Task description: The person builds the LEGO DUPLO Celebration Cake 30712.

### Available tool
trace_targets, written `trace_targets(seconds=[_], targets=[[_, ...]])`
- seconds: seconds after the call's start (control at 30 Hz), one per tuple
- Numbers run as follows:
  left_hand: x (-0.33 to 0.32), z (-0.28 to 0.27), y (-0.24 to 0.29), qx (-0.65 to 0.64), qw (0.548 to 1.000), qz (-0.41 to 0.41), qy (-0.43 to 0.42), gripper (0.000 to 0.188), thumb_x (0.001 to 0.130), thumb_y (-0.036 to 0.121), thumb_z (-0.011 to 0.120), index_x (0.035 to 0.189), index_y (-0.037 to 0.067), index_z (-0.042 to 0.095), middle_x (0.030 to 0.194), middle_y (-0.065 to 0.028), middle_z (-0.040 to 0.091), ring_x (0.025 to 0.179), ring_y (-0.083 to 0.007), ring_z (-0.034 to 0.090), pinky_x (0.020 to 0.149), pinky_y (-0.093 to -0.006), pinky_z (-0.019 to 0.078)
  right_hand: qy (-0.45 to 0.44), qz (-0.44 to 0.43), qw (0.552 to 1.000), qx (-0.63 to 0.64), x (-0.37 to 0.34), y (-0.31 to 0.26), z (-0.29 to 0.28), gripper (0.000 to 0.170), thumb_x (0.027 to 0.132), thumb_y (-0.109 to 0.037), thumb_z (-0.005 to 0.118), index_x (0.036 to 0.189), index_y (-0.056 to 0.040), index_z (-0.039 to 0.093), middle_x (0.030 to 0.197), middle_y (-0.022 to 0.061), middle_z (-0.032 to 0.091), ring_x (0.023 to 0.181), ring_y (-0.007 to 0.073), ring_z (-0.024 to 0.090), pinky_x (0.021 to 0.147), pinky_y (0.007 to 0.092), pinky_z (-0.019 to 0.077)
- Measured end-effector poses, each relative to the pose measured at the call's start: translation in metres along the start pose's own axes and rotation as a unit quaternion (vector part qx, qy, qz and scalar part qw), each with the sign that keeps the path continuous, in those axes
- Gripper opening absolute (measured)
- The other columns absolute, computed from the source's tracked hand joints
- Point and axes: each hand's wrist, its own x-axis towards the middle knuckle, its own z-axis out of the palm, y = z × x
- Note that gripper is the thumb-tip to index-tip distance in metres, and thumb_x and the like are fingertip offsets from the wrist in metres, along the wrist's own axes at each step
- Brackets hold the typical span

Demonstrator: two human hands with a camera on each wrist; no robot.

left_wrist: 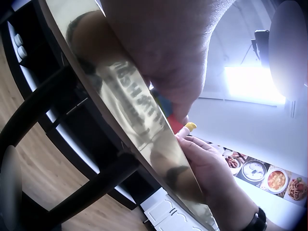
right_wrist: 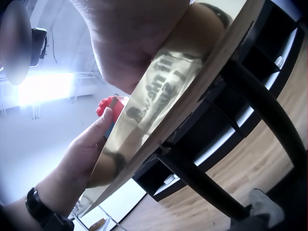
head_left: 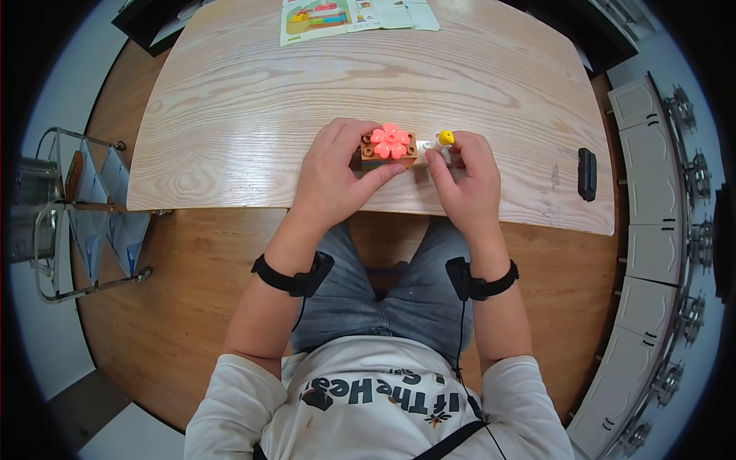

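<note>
A stack of toy bricks sits near the table's front edge, its top brown and studded, with a coral-pink flower piece on it. My left hand grips this stack from the left, thumb along the near side. Just to the right is a white toy brick with a white post topped by a yellow piece. My right hand pinches the white part between thumb and fingers. In the left wrist view, blue and red bricks show under my left hand. Fingers hide much of both pieces.
Printed picture sheets lie at the far edge of the wooden table. A black oblong object lies near the right edge. A wheeled metal cart stands left of the table, white cabinets to the right.
</note>
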Motion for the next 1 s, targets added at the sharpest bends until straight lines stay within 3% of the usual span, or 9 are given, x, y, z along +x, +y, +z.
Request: trace_targets(seconds=[0.07,0.67,0.77,1.0], targets=[[0.0012,0.0016,0.0023,-0.013,1.0,-0.007,0.015,0.053,0.083,0.031,0.097,0.123,0.006,0.073,0.114,-0.0125,0.073,0.108,-0.0357,0.07,0.091,-0.0455,0.058,-0.003,-0.008,1.0,-0.009,0.0002,0.001,0.0011,0.026,0.094,-0.013,0.086,0.112,-0.0021,0.071,0.113,0.0138,0.071,0.102,0.0326,0.067,0.086,0.0417,0.0566],[0.0007,0.003,0.0021,-0.016,1.0,-0.01,0.016,0.05,0.084,0.027,0.096,0.123,0.007,0.073,0.115,-0.012,0.073,0.107,-0.035,0.071,0.089,-0.0447,0.059,-0.006,0.005,1.0,-0.001,0.0003,-0.0009,-0.0003,0.025,0.095,-0.013,0.086,0.112,-0.0019,0.071,0.109,0.0134,0.071,0.095,0.0308,0.068,0.082,0.0407,0.0574],[0.0,-0.0003,0.0022,0.019,1.0,0.003,-0.006,0.054,0.087,0.018,0.096,0.132,0.004,0.071,0.12,-0.0103,0.072,0.108,-0.026,0.072,0.092,-0.0369,0.0596,-0.008,-0.001,1.0,-0.004,0.0001,-0.0002,0.0006,0.024,0.096,-0.013,0.085,0.112,-0.0018,0.071,0.108,0.0137,0.071,0.094,0.0316,0.068,0.081,0.0414,0.0569],[0.0003,0.0007,0.0008,0.018,1.0,0.013,0.003,0.052,0.086,0.023,0.096,0.129,0.005,0.072,0.117,-0.0112,0.074,0.107,-0.0311,0.071,0.091,-0.041,0.0586,-0.009,-0.001,1.0,-0.006,0.0,0.0,0.0006,0.023,0.098,-0.013,0.082,0.112,-0.001,0.069,0.108,0.0148,0.07,0.095,0.0332,0.067,0.082,0.0425,0.0558]])
